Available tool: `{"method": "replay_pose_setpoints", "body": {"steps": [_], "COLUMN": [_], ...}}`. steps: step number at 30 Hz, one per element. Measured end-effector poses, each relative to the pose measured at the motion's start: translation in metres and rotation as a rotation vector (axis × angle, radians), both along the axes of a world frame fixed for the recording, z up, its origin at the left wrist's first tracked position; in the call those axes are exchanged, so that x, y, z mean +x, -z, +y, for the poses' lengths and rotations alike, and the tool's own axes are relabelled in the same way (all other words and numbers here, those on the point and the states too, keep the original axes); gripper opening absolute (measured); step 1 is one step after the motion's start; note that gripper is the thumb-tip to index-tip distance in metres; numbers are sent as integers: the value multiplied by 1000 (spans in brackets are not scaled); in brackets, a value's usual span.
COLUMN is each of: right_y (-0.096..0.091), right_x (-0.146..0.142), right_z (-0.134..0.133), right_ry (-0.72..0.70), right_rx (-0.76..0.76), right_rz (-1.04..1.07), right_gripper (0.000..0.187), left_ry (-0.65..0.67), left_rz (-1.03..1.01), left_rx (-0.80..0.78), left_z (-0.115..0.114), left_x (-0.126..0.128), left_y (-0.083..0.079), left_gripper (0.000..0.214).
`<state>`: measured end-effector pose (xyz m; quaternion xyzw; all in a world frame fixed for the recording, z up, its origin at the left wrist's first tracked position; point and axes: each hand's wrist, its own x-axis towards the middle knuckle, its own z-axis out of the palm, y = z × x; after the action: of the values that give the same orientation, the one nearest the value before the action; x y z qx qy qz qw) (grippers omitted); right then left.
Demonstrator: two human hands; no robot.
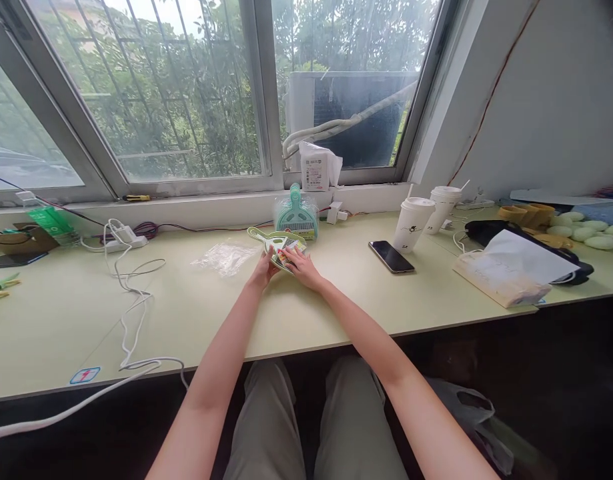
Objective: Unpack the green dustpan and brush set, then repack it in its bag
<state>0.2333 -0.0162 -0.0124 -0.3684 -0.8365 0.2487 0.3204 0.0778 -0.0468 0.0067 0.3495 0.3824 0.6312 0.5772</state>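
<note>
A small olive-green dustpan (pixel 267 235) with a brush set in it is held tilted above the desk, its handle pointing up and to the left. My left hand (pixel 264 267) grips its left edge. A colourful printed card (pixel 295 248) lies over the brush, and my right hand (pixel 303 268) rests across it with bent fingers, holding the right side of the set. Behind it, a teal dustpan and brush set (pixel 295 215) leans against the wall in clear wrapping. Crumpled clear plastic (pixel 225 259) lies left of my hands.
A black phone (pixel 391 257) and two white lidded cups with straws, the nearer cup (pixel 412 223) beside it, stand to the right. Further right lies a tissue pack (pixel 501 270). White cables (pixel 136 300) trail over the left side and the front edge. A small box (pixel 316 168) sits on the sill.
</note>
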Motion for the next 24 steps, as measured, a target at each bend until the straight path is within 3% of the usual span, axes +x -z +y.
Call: {"method": "replay_pose_setpoints", "body": {"steps": [5, 12, 24], "right_y": [-5, -12, -6], "right_x": [6, 9, 8], "right_z": [3, 3, 7], "right_ry": [-76, -27, 3], "right_rx": [-21, -20, -14], "right_rz": [-32, 2, 59], "right_gripper": [49, 43, 51], "left_ry": [-38, -31, 31], "left_rz": [18, 20, 35], "left_rx": [4, 16, 40], "left_z": [0, -2, -4], "left_x": [-4, -9, -6], "left_y": [1, 0, 1], "left_gripper": [42, 28, 54]}}
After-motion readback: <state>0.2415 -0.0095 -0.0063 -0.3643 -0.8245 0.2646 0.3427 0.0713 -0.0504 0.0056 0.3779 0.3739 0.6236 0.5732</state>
